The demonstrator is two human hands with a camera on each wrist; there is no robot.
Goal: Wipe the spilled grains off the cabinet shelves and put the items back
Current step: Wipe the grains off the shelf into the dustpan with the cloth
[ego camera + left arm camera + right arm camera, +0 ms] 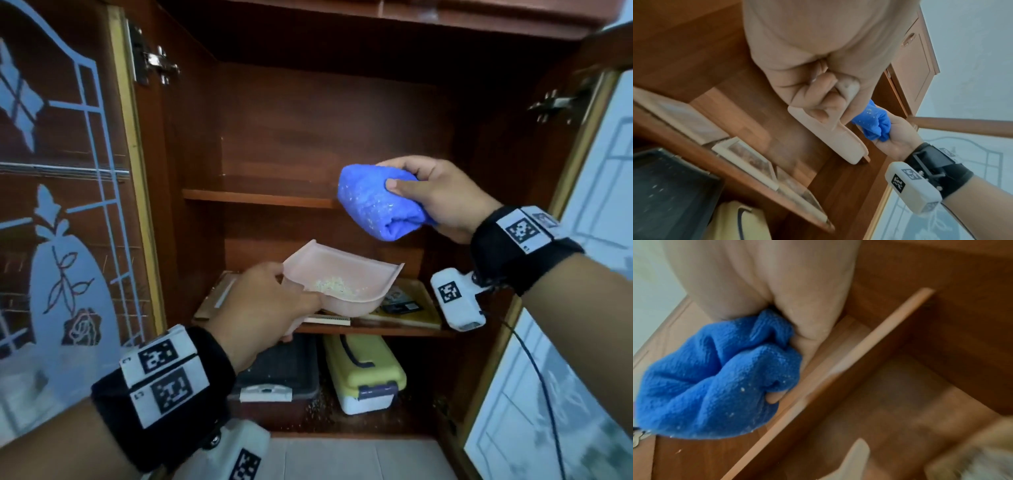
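Observation:
My right hand [435, 195] grips a bunched blue cloth [376, 202] speckled with white grains, held in the air in front of the upper shelf [257, 197]. The same cloth [715, 378] fills the right wrist view, and the cloth [873, 125] shows behind the dustpan in the left wrist view. My left hand [263, 305] holds a pink dustpan [346, 274] by its handle, level with the middle shelf. A small heap of pale grains [334, 286] lies in the pan. The left fingers [818, 104] curl round the dustpan's handle [828, 134].
Flat books and frames [400, 305] lie on the middle shelf. On the bottom shelf sit a dark box [281, 370] and a yellow lidded box [363, 370], with scattered grains [318, 409] around them. Both glass cabinet doors [68, 205] stand open at left and right.

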